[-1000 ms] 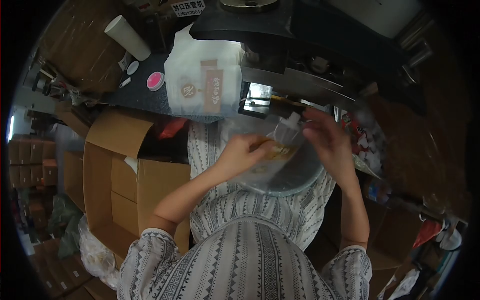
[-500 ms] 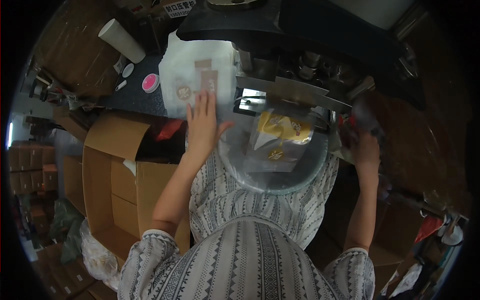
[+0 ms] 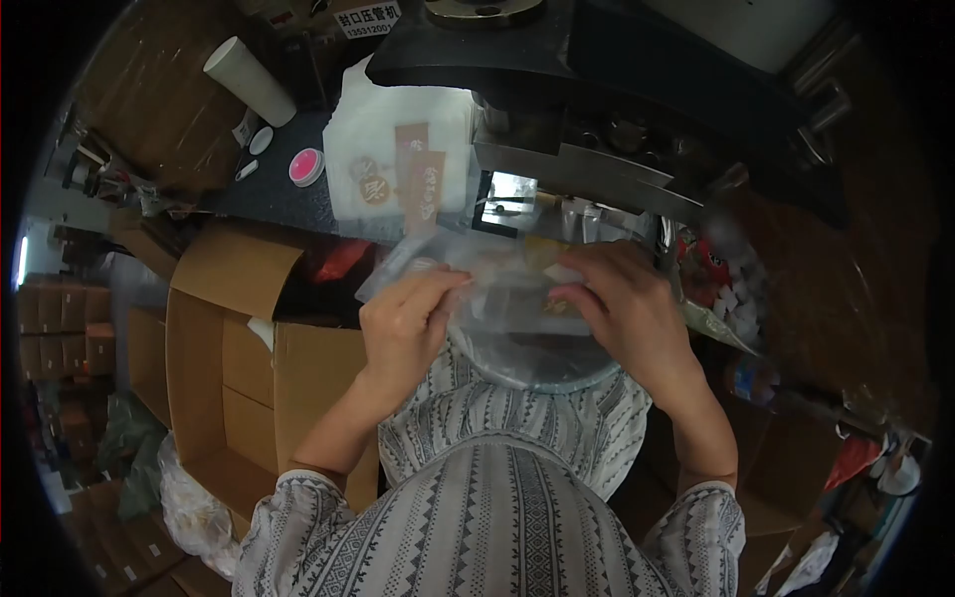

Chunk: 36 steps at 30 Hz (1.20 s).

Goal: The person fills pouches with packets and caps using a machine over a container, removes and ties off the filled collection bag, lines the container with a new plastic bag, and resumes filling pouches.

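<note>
A translucent plastic bag [image 3: 428, 249] is stretched between my hands over a round basin [image 3: 542, 376] on my lap. My left hand [image 3: 410, 313] pinches the bag near its lower left side. With thumb and fingers together, my right hand [image 3: 627, 308] grips the bag's right side, though motion softens the edge there. Beneath the bag lies a yellow-printed pouch [image 3: 547, 254], partly covered. A stack of clear bags with brown labels [image 3: 398, 149] rests on the dark table [image 3: 298, 214], just beyond my left hand.
A dark machine [image 3: 587, 129] with metal bars stands ahead. On the table are a pink round tub [image 3: 306, 166] and a white roll [image 3: 249, 82]. An open cardboard box [image 3: 229, 388] is at the left. Small red and white packets [image 3: 711, 269] lie at the right.
My left hand has come back from the bag stack with a bag. My right hand has returned from the packets on the right to the bag above the basin.
</note>
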Each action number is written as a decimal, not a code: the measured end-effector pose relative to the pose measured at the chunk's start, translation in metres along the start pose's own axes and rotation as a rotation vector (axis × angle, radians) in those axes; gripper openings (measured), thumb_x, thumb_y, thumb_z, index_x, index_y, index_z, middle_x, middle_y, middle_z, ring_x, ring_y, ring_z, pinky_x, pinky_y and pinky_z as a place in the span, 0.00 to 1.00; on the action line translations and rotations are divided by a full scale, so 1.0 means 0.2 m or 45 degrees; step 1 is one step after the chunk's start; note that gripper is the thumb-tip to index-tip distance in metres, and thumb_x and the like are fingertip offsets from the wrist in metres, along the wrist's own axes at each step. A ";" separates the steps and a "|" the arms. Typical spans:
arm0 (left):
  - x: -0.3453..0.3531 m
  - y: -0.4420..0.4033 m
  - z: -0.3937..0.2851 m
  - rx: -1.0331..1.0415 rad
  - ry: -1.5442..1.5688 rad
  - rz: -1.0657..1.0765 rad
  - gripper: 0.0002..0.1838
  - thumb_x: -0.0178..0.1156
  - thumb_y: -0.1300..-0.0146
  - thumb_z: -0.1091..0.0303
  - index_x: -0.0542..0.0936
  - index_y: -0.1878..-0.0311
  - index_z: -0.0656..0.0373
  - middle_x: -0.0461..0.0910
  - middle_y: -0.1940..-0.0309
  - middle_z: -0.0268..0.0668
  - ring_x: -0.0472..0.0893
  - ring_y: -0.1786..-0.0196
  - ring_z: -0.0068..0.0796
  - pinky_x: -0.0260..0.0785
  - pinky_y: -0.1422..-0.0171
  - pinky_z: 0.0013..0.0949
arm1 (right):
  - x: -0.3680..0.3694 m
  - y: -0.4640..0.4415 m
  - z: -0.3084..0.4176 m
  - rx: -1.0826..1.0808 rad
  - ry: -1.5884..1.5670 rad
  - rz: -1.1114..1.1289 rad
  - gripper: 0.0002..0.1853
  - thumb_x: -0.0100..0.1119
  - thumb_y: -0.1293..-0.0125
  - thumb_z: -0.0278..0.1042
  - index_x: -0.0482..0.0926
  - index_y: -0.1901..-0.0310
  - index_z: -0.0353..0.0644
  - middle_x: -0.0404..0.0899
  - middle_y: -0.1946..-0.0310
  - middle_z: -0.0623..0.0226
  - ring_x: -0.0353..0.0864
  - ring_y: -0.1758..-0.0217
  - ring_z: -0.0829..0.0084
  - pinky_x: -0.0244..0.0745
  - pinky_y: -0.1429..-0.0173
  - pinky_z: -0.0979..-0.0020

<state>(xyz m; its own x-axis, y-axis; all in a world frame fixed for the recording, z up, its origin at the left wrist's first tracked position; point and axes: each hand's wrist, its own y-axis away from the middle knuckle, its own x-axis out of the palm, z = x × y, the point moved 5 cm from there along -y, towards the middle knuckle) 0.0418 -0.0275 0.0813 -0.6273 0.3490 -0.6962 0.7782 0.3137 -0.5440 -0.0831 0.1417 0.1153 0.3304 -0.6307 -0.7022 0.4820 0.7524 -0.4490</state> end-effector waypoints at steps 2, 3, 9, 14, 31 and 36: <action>0.08 0.03 -0.04 -0.013 0.238 0.287 0.08 0.62 0.46 0.79 0.82 0.63 0.57 0.81 0.70 0.41 0.81 0.70 0.40 0.72 0.67 0.35 | 0.02 0.01 -0.02 0.038 -0.131 0.074 0.15 0.67 0.45 0.29 0.79 0.55 0.38 0.81 0.64 0.59 0.82 0.64 0.59 0.78 0.60 0.64; 0.14 0.05 -0.03 -0.074 0.324 0.403 0.05 0.61 0.43 0.75 0.82 0.63 0.59 0.82 0.70 0.42 0.81 0.71 0.42 0.72 0.68 0.34 | 0.03 0.02 -0.03 0.071 -0.260 0.148 0.17 0.67 0.45 0.29 0.78 0.54 0.39 0.81 0.64 0.59 0.82 0.63 0.60 0.78 0.58 0.65; 0.53 0.04 0.00 -0.628 0.868 0.948 0.13 0.59 0.34 0.64 0.82 0.57 0.66 0.83 0.69 0.38 0.81 0.70 0.24 0.72 0.65 0.26 | -0.05 0.10 -0.26 0.557 -0.265 -0.056 0.20 0.68 0.44 0.32 0.78 0.50 0.37 0.82 0.62 0.60 0.84 0.59 0.67 0.77 0.53 0.68; 0.65 -0.07 0.02 -1.070 1.261 0.870 0.13 0.60 0.34 0.65 0.81 0.56 0.69 0.83 0.67 0.40 0.82 0.67 0.23 0.75 0.64 0.24 | -0.19 0.22 -0.30 0.557 -0.080 -0.080 0.18 0.67 0.44 0.32 0.78 0.51 0.37 0.82 0.63 0.59 0.84 0.60 0.65 0.77 0.55 0.67; 0.30 0.05 0.39 -0.024 -0.607 0.263 0.41 0.70 0.49 0.61 0.62 0.33 0.64 0.67 0.38 0.51 0.66 0.35 0.49 0.54 0.32 0.53 | -0.37 0.46 -0.64 1.070 0.603 0.068 0.10 0.57 0.43 0.29 0.76 0.62 0.34 0.80 0.66 0.43 0.80 0.60 0.44 0.76 0.58 0.51; 0.21 0.04 0.40 -0.025 -0.638 0.197 0.27 0.64 0.46 0.72 0.73 0.41 0.54 0.75 0.45 0.40 0.74 0.44 0.42 0.61 0.41 0.44 | -0.36 0.47 -0.67 1.005 0.719 0.277 0.09 0.57 0.42 0.30 0.76 0.62 0.32 0.79 0.64 0.42 0.79 0.60 0.44 0.75 0.58 0.52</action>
<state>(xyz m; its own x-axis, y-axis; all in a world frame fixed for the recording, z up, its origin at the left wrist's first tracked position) 0.0235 -0.0803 0.0108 -0.4108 -0.0713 -0.9090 0.8569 0.3104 -0.4116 -0.1700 0.2843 0.0497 0.1397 -0.1567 -0.9777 0.9264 0.3693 0.0732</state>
